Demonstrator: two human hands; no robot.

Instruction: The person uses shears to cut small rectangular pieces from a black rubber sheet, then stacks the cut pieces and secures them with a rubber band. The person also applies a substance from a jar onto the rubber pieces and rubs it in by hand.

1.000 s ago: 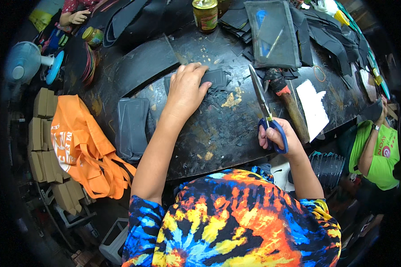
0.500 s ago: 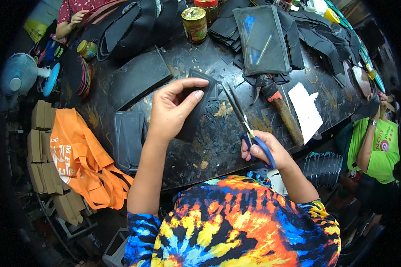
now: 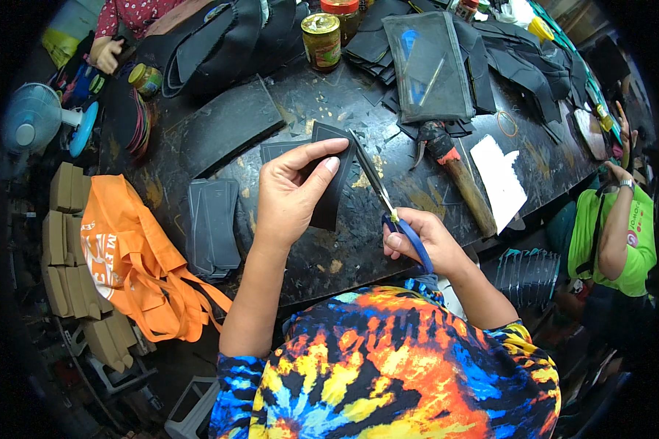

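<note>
My left hand point(image 3: 289, 194) pinches a thin black sheet piece point(image 3: 328, 203) between thumb and forefinger, above the dark worktable point(image 3: 300, 263). Faint lines run near the piece's upper edge. In my right hand point(image 3: 426, 238) is a pair of scissors point(image 3: 374, 181) with blue handles, my fingers through the loops. Its blades point up and away, nearly together, and their tips lie by the piece's upper right edge. Whether they touch it I cannot tell. Another lined black piece shows on the table, partly behind my left hand.
Left of my arm lies a stack of black pieces point(image 3: 212, 227), with a black slab point(image 3: 220, 124) beyond it. To the right are a wooden-handled hammer point(image 3: 467, 192), torn white paper point(image 3: 499, 179) and a mesh pouch point(image 3: 428, 73). A jar point(image 3: 321, 42) stands at the back.
The scissors have moved left to the black piece's edge, and their blades have come closer together. My left hand has shifted slightly right. At the right, a person in green has raised an arm.
</note>
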